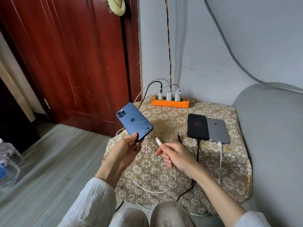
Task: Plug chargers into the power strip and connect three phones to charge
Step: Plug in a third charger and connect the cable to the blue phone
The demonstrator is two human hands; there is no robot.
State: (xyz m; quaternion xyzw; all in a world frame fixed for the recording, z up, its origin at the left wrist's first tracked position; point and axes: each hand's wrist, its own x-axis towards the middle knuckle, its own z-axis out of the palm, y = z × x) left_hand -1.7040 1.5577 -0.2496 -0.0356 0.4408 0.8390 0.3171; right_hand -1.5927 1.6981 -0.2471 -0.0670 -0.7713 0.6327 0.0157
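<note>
My left hand (127,147) grips the bottom end of a blue phone (133,121) with a cracked back, held tilted above the table's left edge. My right hand (174,154) pinches a white cable plug (158,141) whose tip points toward the phone, a short gap away. An orange power strip (183,104) at the table's back carries three white chargers (169,95). A black phone (197,126) and a grey phone (218,131) lie side by side on the right, a black cable in one and a white cable in the other.
A small table with a floral gold cloth (213,169) stands against a white wall. A loose black cable end (179,136) lies near its middle. A red wooden door (73,54) is on the left, plastic bottles (8,159) at the far left, a grey cushion (275,128) on the right.
</note>
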